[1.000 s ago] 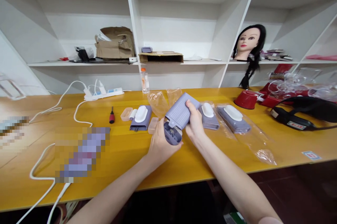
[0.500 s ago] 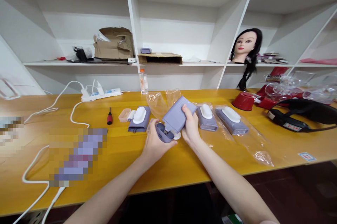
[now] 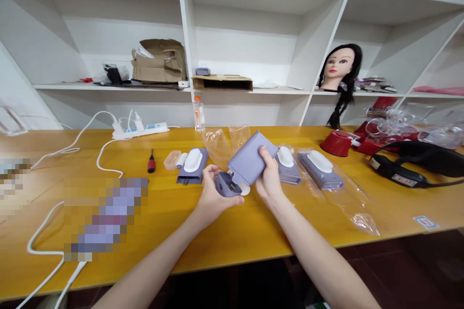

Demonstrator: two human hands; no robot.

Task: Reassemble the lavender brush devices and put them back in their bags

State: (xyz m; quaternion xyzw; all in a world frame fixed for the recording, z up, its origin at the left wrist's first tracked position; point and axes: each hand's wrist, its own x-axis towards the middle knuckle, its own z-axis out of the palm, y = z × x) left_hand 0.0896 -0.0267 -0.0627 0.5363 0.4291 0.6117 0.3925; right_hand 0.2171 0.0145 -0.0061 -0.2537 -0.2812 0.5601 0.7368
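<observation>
From the head view: a yellow workbench (image 3: 224, 246) across the lower half of the frame, its front edge running low and slightly tilted, with open bench between that edge and both hands. Tighter room toward the back: a clear plastic bag (image 3: 217, 147) just behind the hands, a packaged lavender device (image 3: 192, 166) close on the left, a second packaged device (image 3: 286, 166) almost touching the right hand, and a third packaged device (image 3: 319, 169) beyond it. Farther left, a red-and-black screwdriver (image 3: 151, 161), a peach translucent box (image 3: 172, 159), and a pixelated patch (image 3: 105, 217) too blurred to read. Along the back edge, a white power strip (image 3: 139, 130); toward the right, a red bowl (image 3: 337, 143) and a black strap (image 3: 409, 169). Compared with half a second ago, a steeper tilt to the lavender plastic case (image 3: 252, 158) and slightly more space between the hands. That case held in the air above the bench at frame centre, in the closed grip of the right hand (image 3: 268, 176), thumb on its face. At its lower end, a dark lavender end piece (image 3: 225, 184), cupped in the nearly closed left hand (image 3: 217, 195), with a white disc (image 3: 245, 189) just beside the thumb.
</observation>
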